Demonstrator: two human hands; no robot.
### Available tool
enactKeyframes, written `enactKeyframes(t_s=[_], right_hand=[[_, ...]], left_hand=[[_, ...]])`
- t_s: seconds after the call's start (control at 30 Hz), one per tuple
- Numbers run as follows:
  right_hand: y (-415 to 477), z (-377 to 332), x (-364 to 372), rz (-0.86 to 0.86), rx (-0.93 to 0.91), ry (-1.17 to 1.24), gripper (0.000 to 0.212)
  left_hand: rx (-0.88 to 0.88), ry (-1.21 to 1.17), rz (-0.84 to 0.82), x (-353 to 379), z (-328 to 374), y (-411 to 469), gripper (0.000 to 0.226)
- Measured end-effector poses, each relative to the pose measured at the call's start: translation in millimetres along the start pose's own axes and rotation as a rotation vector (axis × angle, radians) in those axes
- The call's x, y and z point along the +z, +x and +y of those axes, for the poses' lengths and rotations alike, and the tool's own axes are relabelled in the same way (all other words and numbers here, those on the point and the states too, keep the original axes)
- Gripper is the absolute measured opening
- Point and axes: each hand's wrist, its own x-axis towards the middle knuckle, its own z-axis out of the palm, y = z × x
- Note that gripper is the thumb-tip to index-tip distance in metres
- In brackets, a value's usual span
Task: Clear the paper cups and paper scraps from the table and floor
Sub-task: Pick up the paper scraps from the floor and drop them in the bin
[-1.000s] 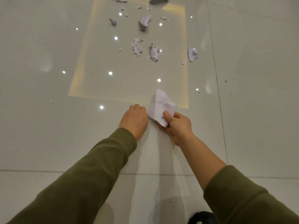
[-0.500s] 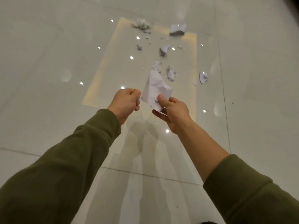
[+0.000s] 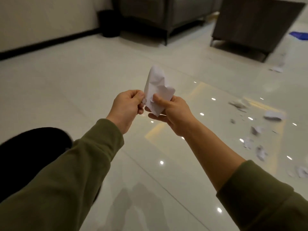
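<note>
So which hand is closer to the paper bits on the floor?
Right. The right hand grips the crumpled paper on the side toward the floor scraps; the left hand, pinching a small scrap, is beyond the paper, farther away.

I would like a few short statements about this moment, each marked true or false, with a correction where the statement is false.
1. The right hand holds a crumpled paper above the floor. True.
2. The left hand lies flat on the floor. False: it is raised, with its fingers curled, and pinches at the left edge of the crumpled paper.
3. No paper is left on the floor. False: many paper scraps lie on the floor to the person's right.
4. A black bin stands by the wall, next to the grey sofa. True.
</note>
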Motion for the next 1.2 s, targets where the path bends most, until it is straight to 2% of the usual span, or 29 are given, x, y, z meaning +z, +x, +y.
enactKeyframes(t_s=[0.17, 0.3, 0.43, 0.5, 0.57, 0.63, 0.73, 0.8, 0.87, 0.93, 1.03, 1.07, 1.13, 1.2], right_hand=[[19, -8, 131, -0.252, 0.072, -0.058, 0.020], [12, 20, 210, -0.456, 0.175, -0.217, 0.019], [-4, 61, 244, -0.511, 0.248, -0.377, 0.020], [-8, 79, 249, -0.523, 0.306, -0.478, 0.028], [-11, 95, 248, -0.565, 0.352, -0.588, 0.037], [-12, 106, 242, -0.572, 0.336, -0.670, 0.038], [-11, 113, 232, -0.511, 0.305, -0.609, 0.028], [-10, 112, 227, -0.477, 0.279, -0.570, 0.019], [-9, 112, 224, -0.444, 0.245, -0.532, 0.009], [-8, 109, 221, -0.447, 0.260, -0.472, 0.016], [-6, 103, 214, -0.471, 0.280, -0.375, 0.030], [-5, 99, 210, -0.469, 0.280, -0.339, 0.033], [-3, 88, 204, -0.468, 0.287, -0.253, 0.037], [-1, 75, 198, -0.474, 0.291, -0.173, 0.039]], left_hand=[[0.052, 0.144, 0.265, -128, 30, -20, 0.025], [-0.084, 0.166, 0.436, -203, 18, -52, 0.028], [-0.251, 0.190, 0.544, -240, -15, -87, 0.024], [-0.314, 0.254, 0.594, -247, -34, -106, 0.017], [-0.361, 0.291, 0.603, -248, -51, -121, 0.013], [-0.397, 0.337, 0.594, -249, -63, -132, 0.019], [-0.414, 0.550, 0.649, -252, -74, -139, 0.006], [-0.412, 0.671, 0.669, -249, -78, -139, 0.013], [-0.394, 0.719, 0.624, -244, -79, -139, 0.010], [-0.364, 0.818, 0.644, -244, -80, -139, 0.022], [-0.410, 1.008, 0.840, -253, -82, -141, 0.040], [-0.495, 1.004, 0.882, -257, -82, -140, 0.049], [-0.730, 0.763, 0.908, -264, -82, -139, 0.056], [-0.825, 0.584, 0.875, -267, -81, -141, 0.040]])
